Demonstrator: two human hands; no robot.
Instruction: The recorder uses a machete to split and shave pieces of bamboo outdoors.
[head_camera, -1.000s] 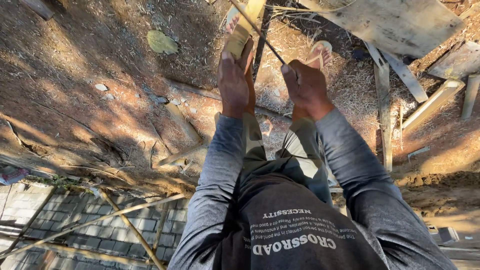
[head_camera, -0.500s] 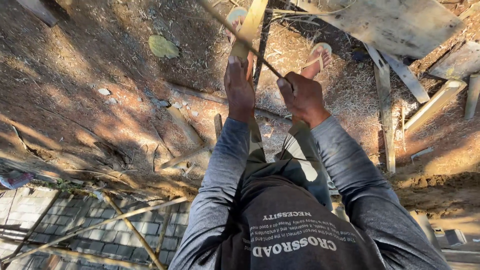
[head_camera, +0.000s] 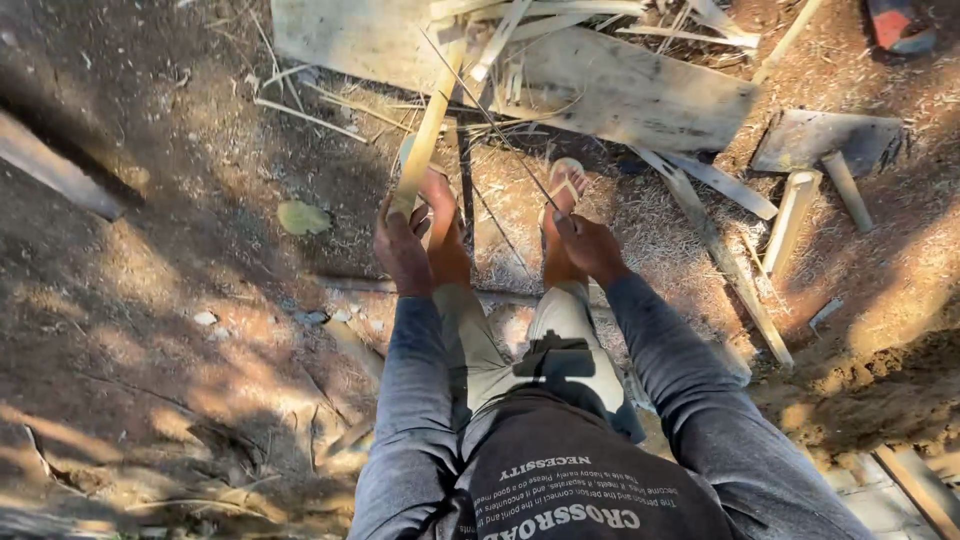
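Head view: left hand (head_camera: 402, 250) closed around the lower end of a pale yellow split bamboo strip (head_camera: 428, 130), slanting up toward a weathered flat wooden board (head_camera: 640, 95). Right hand (head_camera: 590, 245) pinched on a thin dark sliver (head_camera: 500, 135), over sandalled feet (head_camera: 565, 190) on sawdust-strewn brown dirt ground (head_camera: 150, 300).

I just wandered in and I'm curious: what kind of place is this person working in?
Probably an outdoor yard used for splitting bamboo or wood by hand. The ground is bare dirt strewn with shavings, a worn plank lies ahead, and the left hand grips a pale bamboo strip.
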